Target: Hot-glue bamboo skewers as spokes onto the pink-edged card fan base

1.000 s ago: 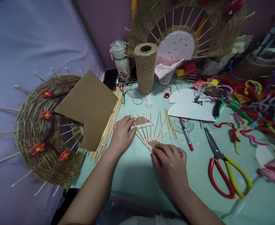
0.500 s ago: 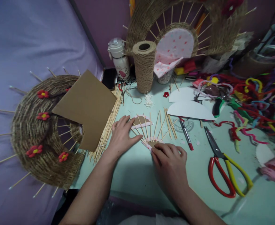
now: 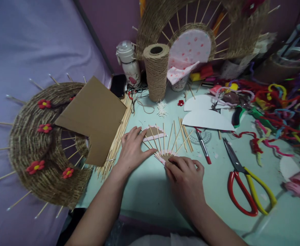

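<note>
Sticks of thin, pale wood [image 3: 163,138] fan outward from a small half-round of brown cardboard edged in pink [image 3: 167,158], which lies just beyond the right hand [image 3: 185,172]. That hand is curled, with thumb and forefinger at the base of the fan; whether it pinches the card or only presses it down, I cannot tell. The left hand [image 3: 133,148] lies palm down with fingers spread, gripping nothing that shows, its thumb reaching toward the fan's near side. A second pink-edged brown cardboard half-round [image 3: 155,131] sits beyond the left thumb, partly behind the sticks.

The step in hand looks like setting the sticks evenly around the curve; the next move would seem to call for a steady base and a light touch on single sticks.

The pale green table [image 3: 144,194] is crowded. Right of the right hand lie a silver and red pen [image 3: 203,145] and large scissors with one red and one yellow handle [image 3: 238,167]. Left of the left hand are a bundle of pale sticks [image 3: 117,136] and an angular brown cardboard sheet [image 3: 93,116]. Beyond both hands stands a tall cone of brown twine [image 3: 156,75], before a purple wall [image 3: 109,27].
</note>
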{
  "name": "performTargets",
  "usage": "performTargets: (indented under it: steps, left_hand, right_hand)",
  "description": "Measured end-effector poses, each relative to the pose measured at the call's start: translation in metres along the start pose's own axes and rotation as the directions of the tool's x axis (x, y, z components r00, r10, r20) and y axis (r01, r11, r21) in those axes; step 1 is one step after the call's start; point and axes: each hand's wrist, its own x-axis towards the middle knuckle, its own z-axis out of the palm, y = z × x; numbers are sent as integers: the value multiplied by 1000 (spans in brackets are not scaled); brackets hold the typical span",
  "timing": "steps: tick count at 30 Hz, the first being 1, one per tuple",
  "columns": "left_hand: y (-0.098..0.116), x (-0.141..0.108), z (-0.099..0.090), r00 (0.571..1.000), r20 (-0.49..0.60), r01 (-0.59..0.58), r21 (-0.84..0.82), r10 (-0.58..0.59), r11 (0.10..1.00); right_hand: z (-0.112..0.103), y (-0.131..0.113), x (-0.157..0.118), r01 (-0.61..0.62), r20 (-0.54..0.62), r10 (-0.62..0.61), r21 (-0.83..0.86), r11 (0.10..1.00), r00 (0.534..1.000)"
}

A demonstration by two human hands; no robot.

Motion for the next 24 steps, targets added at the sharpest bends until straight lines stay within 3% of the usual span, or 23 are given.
performTargets:
  steps: [24]
  left_hand:
    - [5, 1, -1, 999, 18, 39, 32, -39, 999]
  right_hand:
    - [1, -1, 1, -9, -5, 9, -8, 1000, 1000]
